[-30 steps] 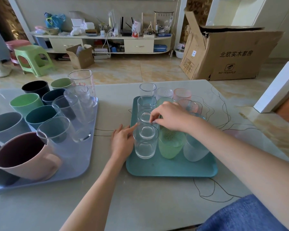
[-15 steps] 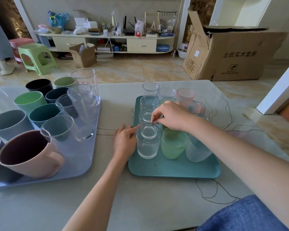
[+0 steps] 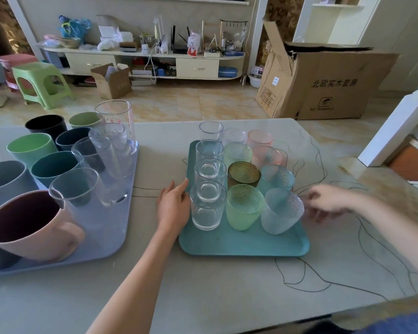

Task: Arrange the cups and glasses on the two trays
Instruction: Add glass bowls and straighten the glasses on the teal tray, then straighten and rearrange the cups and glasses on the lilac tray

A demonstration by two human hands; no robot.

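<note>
A teal tray [image 3: 241, 244] in front of me holds a column of clear glasses [image 3: 206, 208] on its left, then textured green [image 3: 243, 208], amber [image 3: 243, 173], blue [image 3: 279, 178], frosted [image 3: 281, 210] and pink [image 3: 267, 156] glasses. My left hand [image 3: 173, 207] rests flat against the tray's left edge, beside the nearest clear glass. My right hand [image 3: 328, 201] hovers blurred just right of the frosted glass, fingers apart, holding nothing. On the left, a lavender tray [image 3: 106, 239] carries several coloured cups [image 3: 30, 147], a pink mug [image 3: 30, 227] and clear tall glasses [image 3: 87, 191].
Both trays sit on a pale marble-look table [image 3: 203, 297]. Beyond the far table edge is tiled floor with a large cardboard box [image 3: 323, 80], a green stool [image 3: 41, 83] and a low shelf unit [image 3: 143, 61]. A white post [image 3: 393, 131] stands at right.
My right hand has left the middle of the teal tray and swung out to its right side, uncovering the amber glass. The left hand stays at the tray's left edge.
</note>
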